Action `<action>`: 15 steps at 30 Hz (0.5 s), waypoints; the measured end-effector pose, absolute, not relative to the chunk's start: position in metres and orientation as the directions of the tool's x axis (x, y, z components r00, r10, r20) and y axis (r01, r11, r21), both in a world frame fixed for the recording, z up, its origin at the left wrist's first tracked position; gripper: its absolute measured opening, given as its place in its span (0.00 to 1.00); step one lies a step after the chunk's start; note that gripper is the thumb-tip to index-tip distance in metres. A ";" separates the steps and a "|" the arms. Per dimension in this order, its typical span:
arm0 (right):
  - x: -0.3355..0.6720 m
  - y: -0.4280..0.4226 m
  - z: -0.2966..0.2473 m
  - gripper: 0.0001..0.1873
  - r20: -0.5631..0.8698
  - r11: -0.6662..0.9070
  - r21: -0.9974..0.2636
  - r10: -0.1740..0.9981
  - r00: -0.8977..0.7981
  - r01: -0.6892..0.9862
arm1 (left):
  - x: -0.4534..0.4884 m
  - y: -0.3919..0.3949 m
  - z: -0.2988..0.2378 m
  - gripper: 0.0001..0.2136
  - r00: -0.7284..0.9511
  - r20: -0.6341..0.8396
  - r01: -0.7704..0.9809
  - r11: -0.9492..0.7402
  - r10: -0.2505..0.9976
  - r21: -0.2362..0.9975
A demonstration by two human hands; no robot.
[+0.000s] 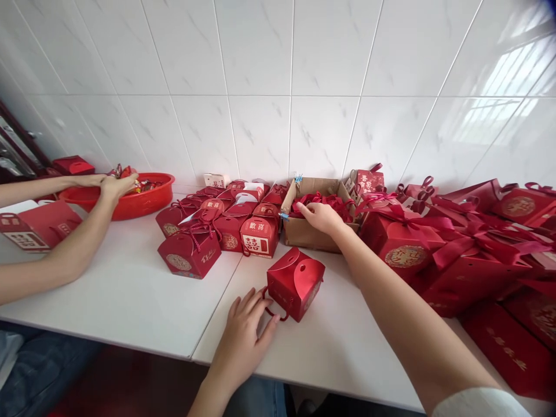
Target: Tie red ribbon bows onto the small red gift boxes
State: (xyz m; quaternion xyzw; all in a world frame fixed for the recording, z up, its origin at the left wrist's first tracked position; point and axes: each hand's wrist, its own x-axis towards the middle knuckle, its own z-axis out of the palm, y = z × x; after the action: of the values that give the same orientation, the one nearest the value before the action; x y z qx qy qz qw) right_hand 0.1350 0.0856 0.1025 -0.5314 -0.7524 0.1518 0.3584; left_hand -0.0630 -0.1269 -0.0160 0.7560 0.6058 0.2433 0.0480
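Note:
A small red gift box (295,282) with folded flap lid stands on the white table (139,301) in front of me. My left hand (245,330) rests beside its left lower corner, fingers spread and touching the box's red cord handle. My right hand (319,217) reaches into an open cardboard box (304,231) filled with red ribbons (330,202), fingers curled down among them; what they hold is hidden.
Several closed red gift boxes (226,223) are grouped behind. Larger red ribboned boxes and bags (456,243) crowd the right. At left, another person's arms reach to a red basin (130,200) of sweets; a red bag (39,226) lies near them. White tiled wall behind.

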 end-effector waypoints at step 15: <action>0.166 0.062 0.095 0.05 0.516 0.627 -0.606 0.778 -0.358 0.490 | -0.060 -0.132 -0.013 0.11 0.148 0.289 0.877 -0.261 0.946 0.404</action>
State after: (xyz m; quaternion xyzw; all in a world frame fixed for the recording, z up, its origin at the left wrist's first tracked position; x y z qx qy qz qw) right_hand 0.1657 0.0620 0.0946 -0.3941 -0.8048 0.1769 0.4071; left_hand -0.0597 -0.1323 -0.0133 0.7545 0.6039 0.2474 0.0695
